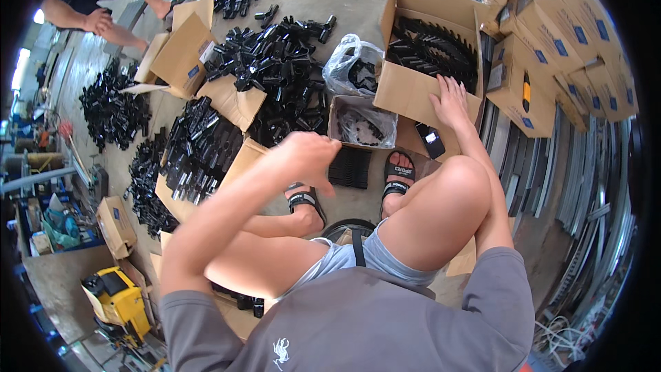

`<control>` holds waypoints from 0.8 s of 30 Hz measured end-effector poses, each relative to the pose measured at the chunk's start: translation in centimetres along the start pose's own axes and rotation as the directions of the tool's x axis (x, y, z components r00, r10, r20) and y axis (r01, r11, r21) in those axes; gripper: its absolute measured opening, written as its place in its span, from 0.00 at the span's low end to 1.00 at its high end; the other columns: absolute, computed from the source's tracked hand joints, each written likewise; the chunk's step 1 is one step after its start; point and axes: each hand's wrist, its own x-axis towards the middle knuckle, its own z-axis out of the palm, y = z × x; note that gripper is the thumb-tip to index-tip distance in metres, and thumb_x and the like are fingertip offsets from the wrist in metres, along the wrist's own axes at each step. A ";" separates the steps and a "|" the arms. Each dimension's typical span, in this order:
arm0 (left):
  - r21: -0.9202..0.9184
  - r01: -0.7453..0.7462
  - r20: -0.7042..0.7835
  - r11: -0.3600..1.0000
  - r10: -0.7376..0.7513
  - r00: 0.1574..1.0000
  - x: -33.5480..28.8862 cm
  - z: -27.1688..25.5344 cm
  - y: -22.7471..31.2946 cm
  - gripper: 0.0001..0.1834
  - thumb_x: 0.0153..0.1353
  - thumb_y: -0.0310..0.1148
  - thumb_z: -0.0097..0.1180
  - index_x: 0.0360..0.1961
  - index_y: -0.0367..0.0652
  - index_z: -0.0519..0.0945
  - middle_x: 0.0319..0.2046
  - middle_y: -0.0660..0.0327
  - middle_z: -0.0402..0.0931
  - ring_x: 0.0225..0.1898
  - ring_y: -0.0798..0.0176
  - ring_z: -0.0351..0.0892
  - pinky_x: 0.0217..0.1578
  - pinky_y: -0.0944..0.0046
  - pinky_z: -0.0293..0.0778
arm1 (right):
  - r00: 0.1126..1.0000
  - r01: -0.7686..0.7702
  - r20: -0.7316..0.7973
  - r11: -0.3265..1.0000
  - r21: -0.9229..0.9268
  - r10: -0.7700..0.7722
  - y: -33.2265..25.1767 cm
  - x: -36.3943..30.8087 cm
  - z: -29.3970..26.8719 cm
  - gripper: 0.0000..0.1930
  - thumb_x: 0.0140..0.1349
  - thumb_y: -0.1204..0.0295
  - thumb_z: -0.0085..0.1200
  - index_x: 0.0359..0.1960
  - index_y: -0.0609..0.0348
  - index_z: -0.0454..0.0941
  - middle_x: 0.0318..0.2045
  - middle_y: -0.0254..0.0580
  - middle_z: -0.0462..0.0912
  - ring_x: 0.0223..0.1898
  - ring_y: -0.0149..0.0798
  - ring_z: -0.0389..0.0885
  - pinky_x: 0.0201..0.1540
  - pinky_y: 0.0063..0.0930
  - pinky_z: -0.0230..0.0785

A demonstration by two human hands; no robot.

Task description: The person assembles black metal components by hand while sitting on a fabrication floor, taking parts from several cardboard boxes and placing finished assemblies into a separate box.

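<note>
My left hand (308, 156) is raised over my left foot, near a small plastic-lined carton (335, 124) with small black pieces inside. It is smeared by motion, its thumb apart from the fingers, and I see nothing held in it. My right hand (451, 102) lies flat with fingers stretched on the front flap (406, 93) of a large open cardboard box. Inside that box stand rows of black parts (430, 48). A clear plastic bag (343, 62) with more black pieces sits left of the box. Between my feet is a stack of black strips (350, 169).
Heaps of glossy black tubular parts (282, 55) cover the floor ahead and left, among open cartons (180, 62). A phone (432, 139) lies below the large box. Stacked cartons (520, 89) and long metal profiles (585, 193) line the right. Another person's hand (98, 22) shows at upper left.
</note>
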 end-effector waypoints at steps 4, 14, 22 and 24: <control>0.282 0.116 0.095 0.952 -0.148 0.984 9.2 13.3 2.0 0.75 0.33 0.63 0.82 0.77 0.37 0.55 0.66 0.47 0.71 0.70 0.43 0.68 0.63 0.45 0.71 | 1.000 -0.023 0.007 0.999 0.046 0.022 -0.9 0.8 -0.2 0.36 0.71 0.54 0.54 0.76 0.56 0.61 0.74 0.53 0.65 0.78 0.51 0.54 0.81 0.51 0.37; 0.264 0.110 -0.249 0.958 -0.042 0.968 15.8 19.3 3.3 0.77 0.35 0.42 0.83 0.83 0.59 0.42 0.73 0.48 0.60 0.74 0.47 0.58 0.75 0.44 0.51 | 0.996 -0.082 -0.032 0.996 0.020 0.082 -0.1 -0.3 0.1 0.37 0.69 0.54 0.56 0.75 0.54 0.60 0.73 0.49 0.66 0.78 0.48 0.55 0.81 0.51 0.35; 0.248 0.167 -0.411 0.954 -0.053 0.910 16.9 22.0 1.5 0.77 0.32 0.41 0.83 0.82 0.59 0.45 0.70 0.43 0.63 0.73 0.43 0.60 0.75 0.44 0.51 | 0.996 -0.051 -0.071 0.999 0.019 0.052 -0.6 0.7 0.1 0.36 0.67 0.57 0.60 0.73 0.56 0.64 0.70 0.51 0.69 0.75 0.49 0.59 0.81 0.51 0.36; 0.228 0.089 -0.351 0.970 -0.003 0.936 17.1 21.5 1.4 0.77 0.32 0.41 0.83 0.82 0.59 0.45 0.70 0.43 0.63 0.73 0.42 0.59 0.76 0.44 0.50 | 0.998 -0.040 -0.051 0.999 0.020 0.041 -0.3 0.8 0.0 0.35 0.66 0.58 0.60 0.72 0.56 0.65 0.69 0.51 0.70 0.75 0.49 0.60 0.81 0.51 0.37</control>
